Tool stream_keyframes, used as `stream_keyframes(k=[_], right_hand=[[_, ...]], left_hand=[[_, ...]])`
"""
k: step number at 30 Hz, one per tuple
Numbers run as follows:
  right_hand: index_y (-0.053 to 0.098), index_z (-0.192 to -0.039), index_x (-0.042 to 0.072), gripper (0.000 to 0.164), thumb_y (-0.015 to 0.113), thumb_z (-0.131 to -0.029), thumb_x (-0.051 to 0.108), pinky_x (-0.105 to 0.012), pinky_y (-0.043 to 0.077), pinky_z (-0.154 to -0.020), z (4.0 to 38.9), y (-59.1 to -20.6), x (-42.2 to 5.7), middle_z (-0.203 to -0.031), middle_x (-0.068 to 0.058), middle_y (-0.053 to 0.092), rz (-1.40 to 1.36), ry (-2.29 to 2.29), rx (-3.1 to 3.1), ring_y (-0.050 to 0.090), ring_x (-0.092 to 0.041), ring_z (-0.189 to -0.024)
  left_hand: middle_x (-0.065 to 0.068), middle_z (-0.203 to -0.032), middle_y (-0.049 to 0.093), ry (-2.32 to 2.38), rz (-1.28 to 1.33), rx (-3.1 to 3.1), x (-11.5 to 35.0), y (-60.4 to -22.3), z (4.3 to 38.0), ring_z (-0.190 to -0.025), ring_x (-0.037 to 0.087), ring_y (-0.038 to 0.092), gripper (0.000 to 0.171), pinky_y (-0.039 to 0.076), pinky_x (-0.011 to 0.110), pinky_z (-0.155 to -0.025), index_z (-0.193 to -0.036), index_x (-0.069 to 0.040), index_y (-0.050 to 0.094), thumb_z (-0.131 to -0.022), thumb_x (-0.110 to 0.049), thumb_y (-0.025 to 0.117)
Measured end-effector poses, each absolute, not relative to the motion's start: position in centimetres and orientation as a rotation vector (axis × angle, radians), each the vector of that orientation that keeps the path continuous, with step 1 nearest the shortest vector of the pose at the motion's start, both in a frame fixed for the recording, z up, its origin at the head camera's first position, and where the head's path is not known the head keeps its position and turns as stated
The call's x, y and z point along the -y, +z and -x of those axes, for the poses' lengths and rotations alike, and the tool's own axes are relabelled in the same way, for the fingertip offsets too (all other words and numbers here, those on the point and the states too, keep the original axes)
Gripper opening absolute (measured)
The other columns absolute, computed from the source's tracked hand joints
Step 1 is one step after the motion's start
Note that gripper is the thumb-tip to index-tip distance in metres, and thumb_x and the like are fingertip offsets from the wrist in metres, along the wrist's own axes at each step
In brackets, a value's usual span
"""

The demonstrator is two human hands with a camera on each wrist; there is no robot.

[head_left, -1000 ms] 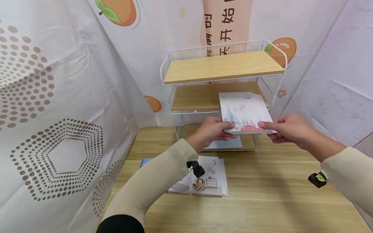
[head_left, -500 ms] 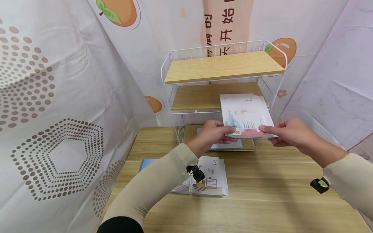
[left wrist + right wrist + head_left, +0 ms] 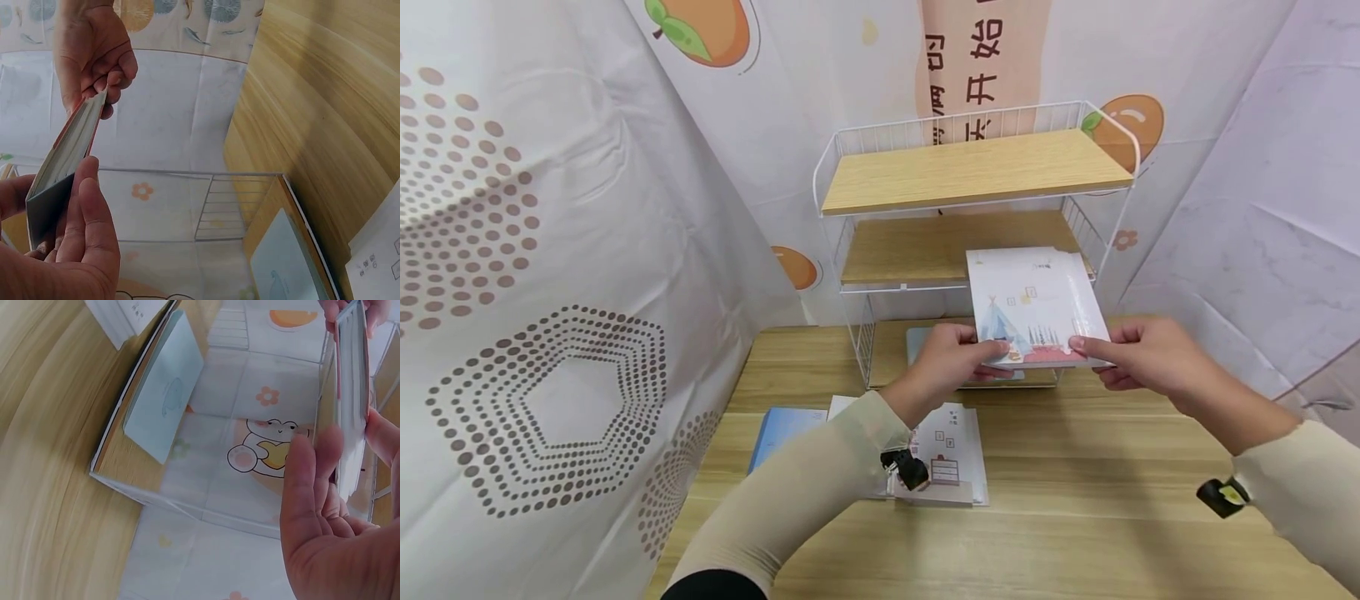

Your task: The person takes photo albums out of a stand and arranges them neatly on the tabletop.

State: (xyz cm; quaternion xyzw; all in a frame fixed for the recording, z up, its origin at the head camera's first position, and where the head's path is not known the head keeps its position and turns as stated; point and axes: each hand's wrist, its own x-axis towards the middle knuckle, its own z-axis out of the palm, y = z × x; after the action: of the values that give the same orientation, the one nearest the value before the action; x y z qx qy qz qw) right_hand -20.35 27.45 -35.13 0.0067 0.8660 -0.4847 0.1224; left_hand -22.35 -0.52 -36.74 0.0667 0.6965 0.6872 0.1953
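Observation:
Both hands hold a small stack of thin white notebooks point(image 3: 1037, 300) whose top cover shows a blue tent over a pink strip. My left hand point(image 3: 951, 358) pinches its near left corner, thumb on top and fingers beneath. At the near right corner, my right hand point(image 3: 1142, 354) grips in the same way. The stack's far part overlaps the right side of the middle shelf point(image 3: 910, 250) in the head view. Seen edge-on in the right wrist view, the stack point(image 3: 353, 394) shows several layers of pages. A pale blue notebook point(image 3: 165, 390) lies on the bottom shelf.
A white wire rack with a wooden top shelf point(image 3: 977, 171) stands at the back of the wooden table point(image 3: 1075, 517). On the table's left lie a blue notebook point(image 3: 782, 429) and white illustrated notebooks point(image 3: 958, 442), partly behind my left sleeve. Printed cloth point(image 3: 625, 250) hangs around.
Both hands have drawn the stack a little toward me and down from the middle shelf. More of the blue notebook on the table shows beside my left sleeve.

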Motion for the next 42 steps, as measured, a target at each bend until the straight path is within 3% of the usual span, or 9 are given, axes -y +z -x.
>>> stream_keyframes(k=[5,11,18,22,32,36,42], right_hand=[[0.072,-0.099,-0.007,0.055,0.078,-0.091,0.047,-0.033,0.065,-0.069,19.5,-36.1,-27.5,-0.078,-0.001,0.075,-0.019,-1.426,-2.567,0.073,-0.016,-0.07],[0.07,-0.11,-0.009,0.062,0.076,-0.092,0.051,-0.029,0.064,-0.068,18.3,-37.7,-27.5,-0.078,0.0,0.076,-0.049,-1.419,-2.619,0.073,-0.013,-0.071],[0.071,-0.113,-0.003,0.063,0.075,-0.091,0.056,-0.026,0.061,-0.069,16.6,-39.2,-27.4,-0.08,0.003,0.078,-0.09,-1.416,-2.666,0.074,-0.013,-0.072],[0.072,-0.112,0.0,0.064,0.074,-0.089,0.06,-0.024,0.056,-0.067,16.0,-39.8,-27.4,-0.081,0.002,0.078,-0.13,-1.362,-2.691,0.074,-0.012,-0.074],[0.069,-0.124,-0.001,0.07,0.075,-0.089,0.059,-0.025,0.055,-0.067,14.9,-41.7,-27.2,-0.088,0.001,0.079,-0.17,-1.39,-2.666,0.075,-0.011,-0.078],[0.068,-0.125,-0.003,0.071,0.075,-0.089,0.058,-0.025,0.056,-0.067,14.4,-42.9,-27.1,-0.088,0.0,0.079,-0.197,-1.418,-2.626,0.075,-0.01,-0.078],[0.063,-0.131,-0.005,0.077,0.076,-0.088,0.058,-0.025,0.059,-0.069,13.8,-44.8,-26.9,-0.092,-0.001,0.079,-0.257,-1.447,-2.568,0.075,-0.012,-0.08]], left_hand=[[0.003,-0.092,0.079,1.922,-0.135,-2.014,0.2,-37.4,21.4,-0.081,0.019,0.078,0.014,0.065,0.032,-0.075,-0.102,-0.01,0.077,-0.093,-0.021,0.079],[0.004,-0.092,0.079,1.941,-0.199,-2.011,0.3,-38.7,20.3,-0.084,0.021,0.079,0.015,0.065,0.035,-0.078,-0.101,-0.008,0.077,-0.095,-0.021,0.077],[-0.002,-0.089,0.077,1.868,-0.215,-2.152,0.3,-40.2,19.1,-0.082,0.011,0.074,0.016,0.063,0.028,-0.073,-0.099,-0.015,0.079,-0.093,-0.029,0.08],[-0.005,-0.089,0.077,1.851,-0.209,-2.2,0.3,-40.8,18.5,-0.08,0.007,0.068,0.017,0.061,0.029,-0.073,-0.099,-0.018,0.079,-0.092,-0.032,0.08],[-0.001,-0.086,0.075,1.943,-0.172,-2.15,0.0,-43.2,17.3,-0.076,0.008,0.07,0.019,0.062,0.029,-0.069,-0.101,-0.011,0.078,-0.09,-0.026,0.082],[-0.003,-0.091,0.076,1.952,-0.128,-2.14,-0.2,-44.4,16.7,-0.08,0.009,0.071,0.025,0.064,0.034,-0.074,-0.109,-0.011,0.078,-0.09,-0.026,0.082],[-0.004,-0.091,0.075,1.935,-0.108,-2.143,-0.1,-45.8,15.9,-0.083,0.013,0.074,0.023,0.064,0.03,-0.073,-0.108,-0.013,0.077,-0.091,-0.028,0.081]])
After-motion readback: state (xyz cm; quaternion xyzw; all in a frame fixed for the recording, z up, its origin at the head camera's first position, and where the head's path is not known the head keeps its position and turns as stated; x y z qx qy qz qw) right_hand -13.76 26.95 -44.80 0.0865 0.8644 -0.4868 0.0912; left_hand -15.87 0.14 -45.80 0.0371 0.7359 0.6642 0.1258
